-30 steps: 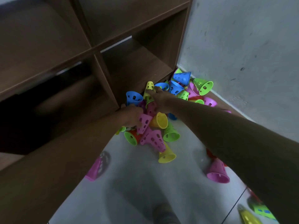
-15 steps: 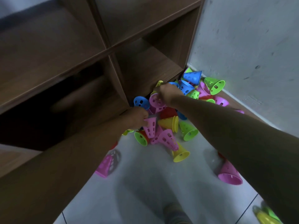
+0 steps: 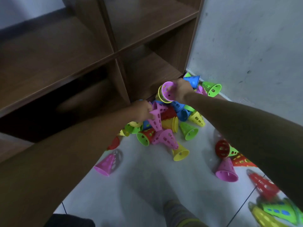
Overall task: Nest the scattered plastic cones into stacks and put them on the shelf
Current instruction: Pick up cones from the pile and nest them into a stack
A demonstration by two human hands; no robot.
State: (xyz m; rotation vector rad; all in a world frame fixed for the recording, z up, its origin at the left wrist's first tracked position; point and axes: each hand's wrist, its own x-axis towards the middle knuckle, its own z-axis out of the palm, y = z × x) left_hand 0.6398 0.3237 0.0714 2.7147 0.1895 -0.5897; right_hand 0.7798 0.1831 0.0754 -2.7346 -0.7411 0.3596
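Holding a pink cone nested in a yellow one (image 3: 166, 92) in my right hand (image 3: 180, 90) and gripping another pink cone (image 3: 156, 115) with my left hand (image 3: 141, 109), I judged most cones (image 3: 188, 131) still lay scattered by the bare shelf (image 3: 147, 74).

Cone pile (image 3: 165, 126) lying on floor (image 3: 141, 181) before shelf (image 3: 91, 51), wall (image 3: 255, 46) standing right of shelf, left hand (image 3: 142, 110) and right hand (image 3: 181, 90) reaching over pile, stray cones (image 3: 226, 171) lying nearer right.
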